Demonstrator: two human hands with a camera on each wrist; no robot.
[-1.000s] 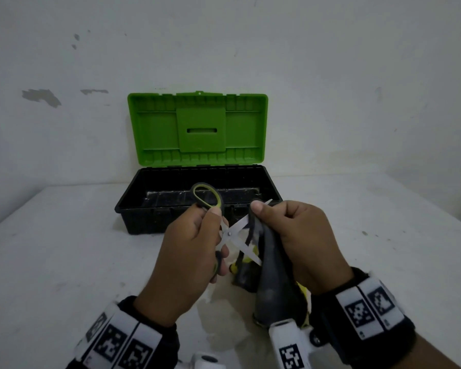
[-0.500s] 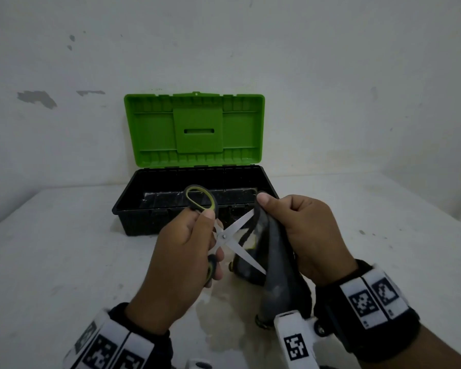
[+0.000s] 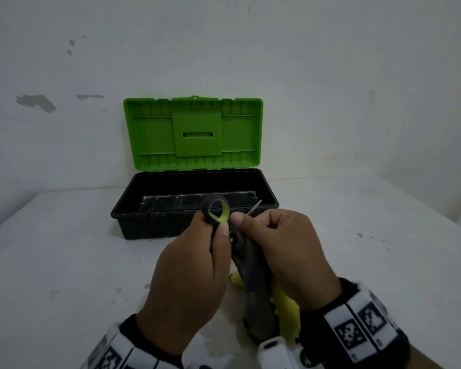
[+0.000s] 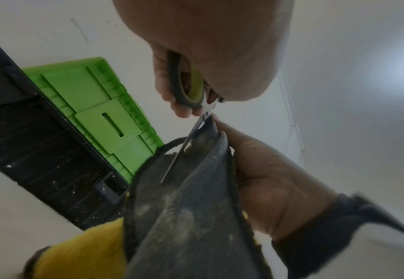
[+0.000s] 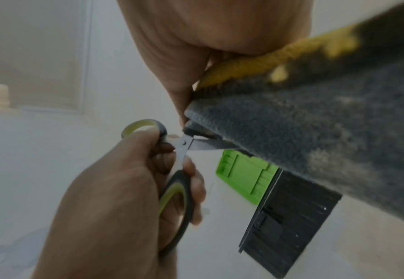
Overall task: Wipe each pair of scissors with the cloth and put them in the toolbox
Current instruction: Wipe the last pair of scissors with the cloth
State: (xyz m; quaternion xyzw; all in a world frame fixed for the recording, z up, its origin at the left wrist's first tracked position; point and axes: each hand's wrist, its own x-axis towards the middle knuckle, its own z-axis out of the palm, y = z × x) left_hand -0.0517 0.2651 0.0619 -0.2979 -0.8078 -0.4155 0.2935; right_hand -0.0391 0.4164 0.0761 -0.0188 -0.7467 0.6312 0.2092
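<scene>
Scissors [image 5: 181, 149], blades apart, sit in the left hand [image 3: 189, 272] grip; the right hand [image 3: 290, 251] pinches the grey cloth [image 4: 191, 207] around one blade. Wiping underway; far toolbox [image 3: 133, 217] looks empty.

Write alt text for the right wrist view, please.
The right hand pinches a grey and yellow cloth around a blade of the scissors, which the left hand grips by their green-black handles. Behind them, the open toolbox sits on a white table.
</scene>
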